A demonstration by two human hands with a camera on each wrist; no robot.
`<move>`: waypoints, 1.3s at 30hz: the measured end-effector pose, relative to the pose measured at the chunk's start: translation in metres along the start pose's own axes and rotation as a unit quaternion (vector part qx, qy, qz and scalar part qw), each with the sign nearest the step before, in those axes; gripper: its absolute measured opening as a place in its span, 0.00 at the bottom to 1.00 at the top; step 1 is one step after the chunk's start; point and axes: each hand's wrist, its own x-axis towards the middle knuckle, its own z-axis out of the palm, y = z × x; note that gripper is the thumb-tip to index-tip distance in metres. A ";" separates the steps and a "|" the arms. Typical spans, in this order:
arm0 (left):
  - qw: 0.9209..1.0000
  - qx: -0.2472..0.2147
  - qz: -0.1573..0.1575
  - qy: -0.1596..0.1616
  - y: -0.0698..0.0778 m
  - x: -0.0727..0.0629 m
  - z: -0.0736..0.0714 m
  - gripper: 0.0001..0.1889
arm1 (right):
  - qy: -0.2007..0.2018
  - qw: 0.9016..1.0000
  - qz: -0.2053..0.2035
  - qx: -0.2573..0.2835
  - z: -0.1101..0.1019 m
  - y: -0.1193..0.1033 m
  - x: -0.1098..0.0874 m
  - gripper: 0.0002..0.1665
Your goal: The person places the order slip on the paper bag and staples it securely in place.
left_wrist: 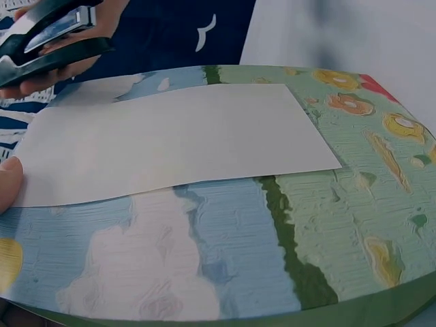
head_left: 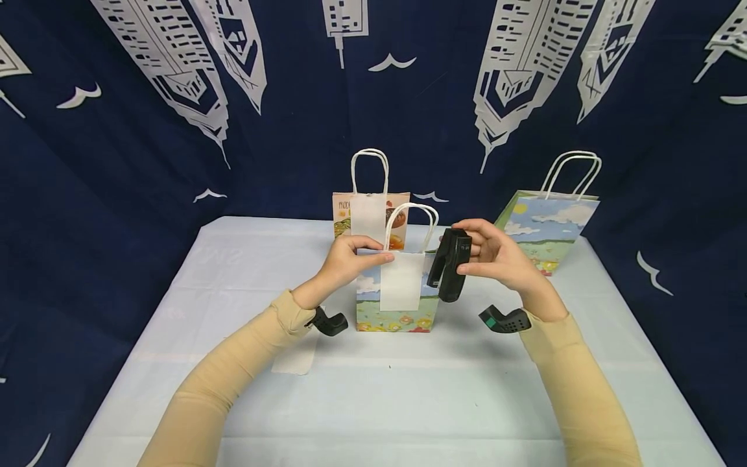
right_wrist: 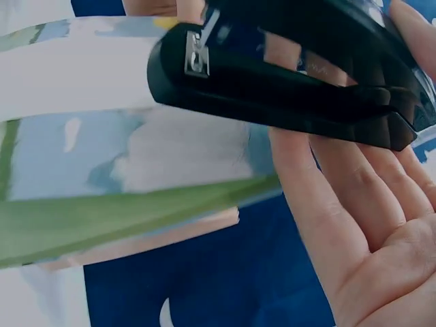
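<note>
In the head view, I see the front bag point(head_left: 397, 320) in the middle of the frame. A white paper point(head_left: 401, 285) lies on its front, and the left hand point(head_left: 350, 258) pinches both at the top edge. The right hand point(head_left: 495, 258), right of the middle, grips the stapler point(head_left: 452, 266). Behind, the orange bag point(head_left: 342, 214) carries a white paper too, so I judge that one done. The bag on the right point(head_left: 545, 227) shows none on its visible side, so perhaps it is left.

In the left wrist view, the paper lies across the bag; I notice no staple in it.

In the right wrist view, the stapler's jaws stand apart with nothing between, so fastening seems not yet made. What the bags contain, I cannot tell.
</note>
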 end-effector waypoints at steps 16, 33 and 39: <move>1.000 0.015 0.004 -0.008 0.036 -0.011 -0.003 0.08 | -0.030 0.998 -0.021 -0.060 0.018 -0.008 0.032 0.36; 0.999 0.004 0.024 -0.027 0.037 -0.010 -0.004 0.06 | 0.034 0.993 -0.007 -0.110 0.032 -0.020 0.054 0.38; 0.999 -0.002 0.026 -0.027 0.037 -0.010 -0.004 0.06 | 0.048 0.987 -0.012 -0.150 0.037 -0.023 0.061 0.38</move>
